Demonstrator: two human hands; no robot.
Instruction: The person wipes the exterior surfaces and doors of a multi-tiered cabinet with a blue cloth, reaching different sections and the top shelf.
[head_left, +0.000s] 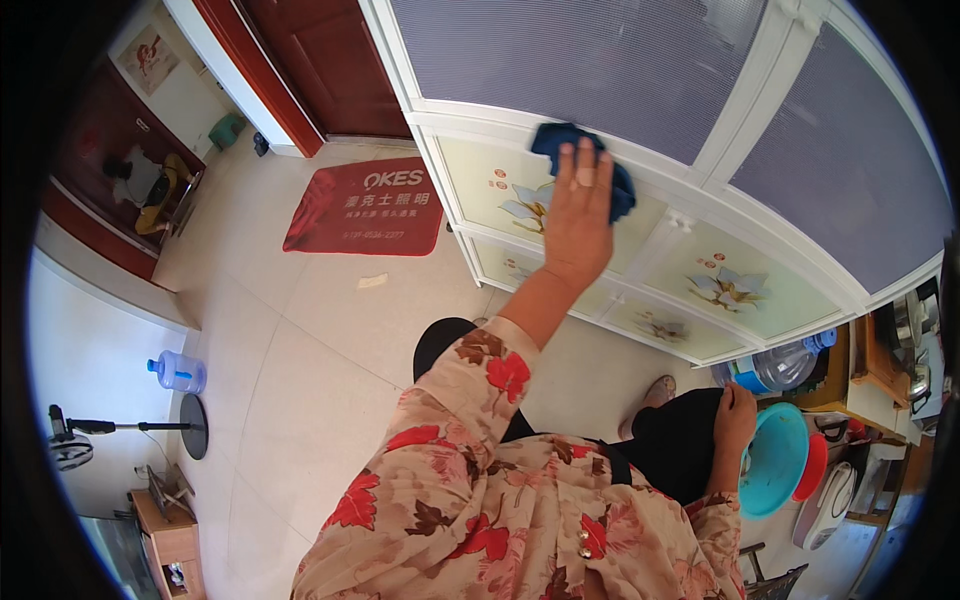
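My left hand (579, 217) presses a dark blue cloth (559, 139) flat against the front of a white-framed cabinet (637, 165). The fingers lie over the cloth, near the rail between a grey ribbed upper panel (570, 60) and a cream lower panel (469, 176) printed with a flower. Part of that flower is hidden behind the hand. On my bent right knee rests my right hand (736, 416), close to the rim of a turquoise basin (791, 450). Its fingers are mostly hidden, and no object shows in it.
A red doormat (367, 214) bearing writing lies before a dark red door (330, 60). Right of the cabinet are a large water bottle (784, 367), a red basin (814, 469) and a wooden shelf unit (877, 360). A fan (112, 426) and a blue water jug (180, 372) stand left.
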